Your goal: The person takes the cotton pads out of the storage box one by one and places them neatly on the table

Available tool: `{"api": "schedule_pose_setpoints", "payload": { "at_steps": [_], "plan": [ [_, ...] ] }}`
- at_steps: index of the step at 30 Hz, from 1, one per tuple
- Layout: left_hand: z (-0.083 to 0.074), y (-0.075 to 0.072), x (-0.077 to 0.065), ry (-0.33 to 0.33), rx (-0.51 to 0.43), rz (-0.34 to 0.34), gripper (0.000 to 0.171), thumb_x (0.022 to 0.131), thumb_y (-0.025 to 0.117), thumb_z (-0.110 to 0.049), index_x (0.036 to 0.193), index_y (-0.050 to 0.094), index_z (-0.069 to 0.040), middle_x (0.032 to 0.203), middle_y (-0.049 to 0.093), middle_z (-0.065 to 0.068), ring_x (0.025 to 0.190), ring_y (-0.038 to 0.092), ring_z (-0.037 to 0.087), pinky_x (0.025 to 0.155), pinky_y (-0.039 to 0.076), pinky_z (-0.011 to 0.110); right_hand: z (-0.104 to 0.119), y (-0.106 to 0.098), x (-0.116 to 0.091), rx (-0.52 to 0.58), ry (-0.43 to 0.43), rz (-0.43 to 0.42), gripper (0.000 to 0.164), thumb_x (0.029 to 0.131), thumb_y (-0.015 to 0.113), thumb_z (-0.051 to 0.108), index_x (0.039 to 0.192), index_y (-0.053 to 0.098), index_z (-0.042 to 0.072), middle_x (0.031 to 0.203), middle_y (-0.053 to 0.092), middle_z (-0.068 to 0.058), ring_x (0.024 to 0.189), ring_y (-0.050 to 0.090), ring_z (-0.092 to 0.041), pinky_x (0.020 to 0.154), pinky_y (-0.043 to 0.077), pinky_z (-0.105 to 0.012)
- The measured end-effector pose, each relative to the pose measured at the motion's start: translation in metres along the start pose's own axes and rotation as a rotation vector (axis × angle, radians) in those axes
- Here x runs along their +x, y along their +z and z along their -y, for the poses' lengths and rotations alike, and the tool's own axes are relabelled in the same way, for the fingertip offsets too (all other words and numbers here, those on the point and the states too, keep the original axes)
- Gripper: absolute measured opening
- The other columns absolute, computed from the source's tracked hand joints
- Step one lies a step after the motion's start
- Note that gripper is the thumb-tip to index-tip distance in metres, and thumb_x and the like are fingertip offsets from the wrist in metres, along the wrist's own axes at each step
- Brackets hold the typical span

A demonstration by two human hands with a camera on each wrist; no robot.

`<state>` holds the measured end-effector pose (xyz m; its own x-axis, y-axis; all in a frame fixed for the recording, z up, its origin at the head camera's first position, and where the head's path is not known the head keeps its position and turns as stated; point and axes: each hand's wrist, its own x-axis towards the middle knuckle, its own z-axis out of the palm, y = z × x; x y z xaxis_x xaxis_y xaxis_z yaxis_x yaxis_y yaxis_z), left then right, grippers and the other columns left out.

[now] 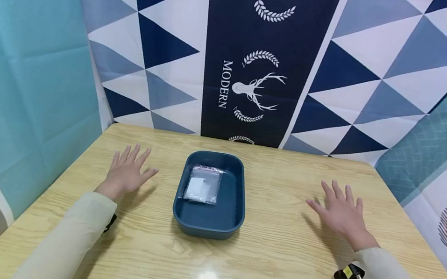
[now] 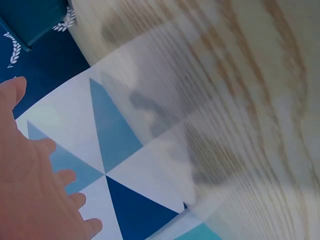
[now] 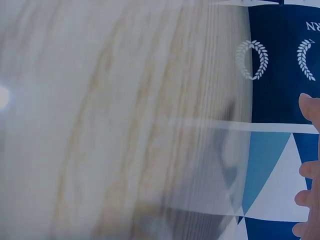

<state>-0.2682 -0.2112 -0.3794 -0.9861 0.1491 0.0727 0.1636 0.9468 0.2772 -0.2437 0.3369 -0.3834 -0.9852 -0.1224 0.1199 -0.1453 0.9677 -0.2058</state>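
Both my left grip (image 1: 127, 176) and my right grip (image 1: 341, 211) hover over the table (image 1: 276, 250), fingers loosely spread, holding nothing. The blue tray (image 1: 230, 201) sits between them, to the right of my left grip, which is nearer; my right grip is well apart from it. Its long axis runs away from me. Inside, toward the left wall, lies a clear plastic bag (image 1: 209, 187). Beyond the table's far edge hangs a triangle-patterned cloth (image 1: 168, 40) with a dark panel.
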Motion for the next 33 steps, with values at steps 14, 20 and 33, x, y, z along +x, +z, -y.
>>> {"api": "schedule_pose_setpoints", "payload": {
  "at_steps": [14, 20, 33],
  "plan": [
    [-0.008, 0.001, 0.005, 0.019, -0.237, -0.042, 0.075, 0.097, 0.03, -0.053, 0.15, 0.002, -0.007, 0.151, 0.002, 0.026, 0.135, -0.003, 0.046, 0.107, 0.0, 0.061, 0.014, 0.0, 0.004, 0.085, 0.003, -0.039, 0.085, 0.091, 0.04, 0.061, 0.147, 0.018, 0.001, 0.148, 0.011, -0.03, 0.131, -0.002, -0.054, 0.096, -0.001, -0.074],
    [-0.011, 0.001, 0.005, 0.024, -0.4, -0.026, 0.075, 0.098, 0.027, -0.053, 0.149, -0.003, -0.007, 0.151, 0.0, 0.026, 0.135, 0.0, 0.046, 0.105, 0.005, 0.065, 0.022, 0.0, 0.005, 0.122, 0.014, -0.042, 0.086, 0.091, 0.041, 0.061, 0.147, 0.017, 0.0, 0.147, 0.011, -0.031, 0.13, -0.001, -0.056, 0.096, 0.001, -0.074],
    [-0.025, 0.002, 0.006, 0.013, -0.685, 0.043, 0.074, 0.099, 0.027, -0.051, 0.149, -0.004, -0.009, 0.151, 0.007, 0.026, 0.135, 0.013, 0.043, 0.107, 0.016, 0.057, 0.039, 0.003, 0.01, 0.193, 0.003, -0.069, 0.084, 0.092, 0.041, 0.059, 0.147, 0.018, 0.0, 0.148, 0.011, -0.031, 0.13, 0.002, -0.055, 0.098, 0.004, -0.072]
  ]
}}
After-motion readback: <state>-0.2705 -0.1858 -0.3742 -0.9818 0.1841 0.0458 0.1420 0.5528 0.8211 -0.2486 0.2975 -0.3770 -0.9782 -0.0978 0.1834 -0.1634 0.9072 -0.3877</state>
